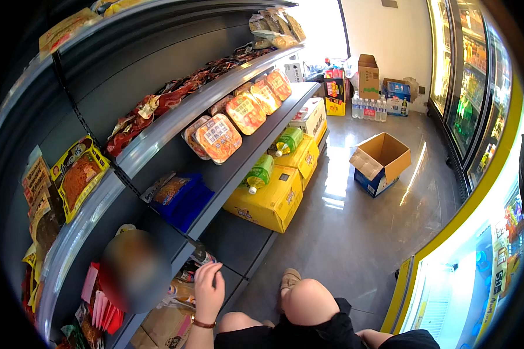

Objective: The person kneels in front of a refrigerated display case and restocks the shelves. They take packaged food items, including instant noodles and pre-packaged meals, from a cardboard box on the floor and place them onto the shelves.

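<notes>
My left hand, with a brown-strapped watch at the wrist, is raised in front of the lower shelves, its fingers slightly bent and holding nothing visible. Just behind its fingertips lie dark drink bottles on the bottom shelf. Blue snack packets rest on the shelf above. Several clear packs of food with printed fronts stand further along that shelf. My right hand is out of view; only part of the right forearm shows beside my knee.
Yellow cartons with green-labelled bottles on top sit on the bottom shelf. An open cardboard box stands on the grey floor. Glass-door fridges line the right. A lit, yellow-framed cooler is close on my right. Water bottles stand by the far wall.
</notes>
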The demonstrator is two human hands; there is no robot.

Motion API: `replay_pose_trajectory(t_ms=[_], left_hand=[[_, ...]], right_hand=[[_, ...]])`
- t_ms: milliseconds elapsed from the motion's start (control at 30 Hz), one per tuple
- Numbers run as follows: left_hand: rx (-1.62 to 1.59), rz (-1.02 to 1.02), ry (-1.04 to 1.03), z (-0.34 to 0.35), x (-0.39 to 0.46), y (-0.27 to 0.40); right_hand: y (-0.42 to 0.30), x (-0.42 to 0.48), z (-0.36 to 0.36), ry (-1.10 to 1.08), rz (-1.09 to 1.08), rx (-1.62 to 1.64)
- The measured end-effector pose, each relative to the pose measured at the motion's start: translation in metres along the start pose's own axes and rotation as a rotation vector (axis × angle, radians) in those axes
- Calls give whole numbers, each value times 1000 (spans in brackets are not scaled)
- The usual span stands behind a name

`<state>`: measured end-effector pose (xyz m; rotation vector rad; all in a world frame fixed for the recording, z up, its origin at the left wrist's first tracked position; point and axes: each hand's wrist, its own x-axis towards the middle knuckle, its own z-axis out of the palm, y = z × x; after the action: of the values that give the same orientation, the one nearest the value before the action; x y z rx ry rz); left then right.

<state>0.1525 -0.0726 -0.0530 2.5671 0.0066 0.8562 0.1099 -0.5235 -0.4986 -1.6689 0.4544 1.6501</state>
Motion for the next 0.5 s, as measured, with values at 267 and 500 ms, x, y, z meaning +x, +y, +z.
replay_pose_trajectory(t_ms=[267, 500], left_hand=[[-28, 179, -80, 122, 140, -2], [115, 143, 119, 224, 266, -9]], right_hand=[[-89, -25, -29, 376, -193, 20], [-154, -15, -54, 506, -216, 33]])
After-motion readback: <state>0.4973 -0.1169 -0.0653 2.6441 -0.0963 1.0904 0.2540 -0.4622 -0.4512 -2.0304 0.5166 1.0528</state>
